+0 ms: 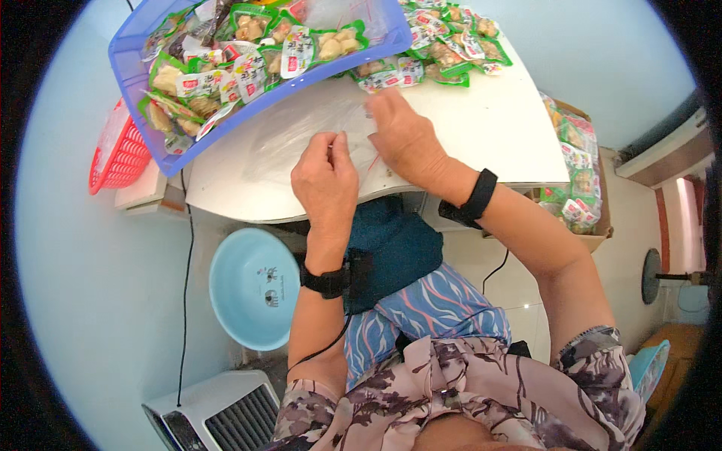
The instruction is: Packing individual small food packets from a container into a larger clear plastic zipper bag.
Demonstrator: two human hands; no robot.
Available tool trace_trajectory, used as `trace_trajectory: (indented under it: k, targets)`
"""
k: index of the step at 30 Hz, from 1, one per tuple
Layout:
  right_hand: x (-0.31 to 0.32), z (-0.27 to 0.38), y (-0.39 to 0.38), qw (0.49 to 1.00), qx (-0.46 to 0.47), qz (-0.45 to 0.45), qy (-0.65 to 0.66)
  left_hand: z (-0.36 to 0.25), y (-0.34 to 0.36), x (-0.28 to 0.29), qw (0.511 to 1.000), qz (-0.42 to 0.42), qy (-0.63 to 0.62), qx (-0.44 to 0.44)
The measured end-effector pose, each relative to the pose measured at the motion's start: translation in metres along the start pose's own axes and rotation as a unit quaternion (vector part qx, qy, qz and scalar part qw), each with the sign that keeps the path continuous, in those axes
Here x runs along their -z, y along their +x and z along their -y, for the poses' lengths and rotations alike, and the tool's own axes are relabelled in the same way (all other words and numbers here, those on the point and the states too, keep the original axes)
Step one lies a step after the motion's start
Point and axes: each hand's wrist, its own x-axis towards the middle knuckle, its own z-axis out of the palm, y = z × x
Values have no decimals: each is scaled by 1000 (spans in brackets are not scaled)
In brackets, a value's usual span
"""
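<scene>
A clear plastic bag [297, 131] lies across the white table [481, 135] in front of me. My left hand [327, 177] has its thumb and finger pinched on the bag's near edge. To its right, my right hand [406, 139] is bent inward with its fingers curled on the bag's right side, though its fingertips are partly hidden. Thin red marks show on the film between the two hands. Just beyond, a blue plastic crate [293, 86] holds many small sealed food packets [248, 79] with green edges. More such packets [451, 45] are piled beside the crate at the far right.
At left a red basket [124, 154] stands beside the table. Below are a light blue basin [252, 289] and a grey vented appliance [218, 413]. A cardboard box [598, 218] with more packets sits right of the table. A black cord [188, 270] hangs along the wall.
</scene>
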Motion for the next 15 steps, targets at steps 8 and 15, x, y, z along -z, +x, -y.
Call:
trace_trajectory:
  k: [8, 15]
  targets:
    - [6, 1, 1, 961, 199, 183, -59, 4, -7, -2, 996, 8, -82, 30]
    - [13, -3, 15, 968, 126, 217, 5, 1, -17, 11, 991, 72, -105, 41]
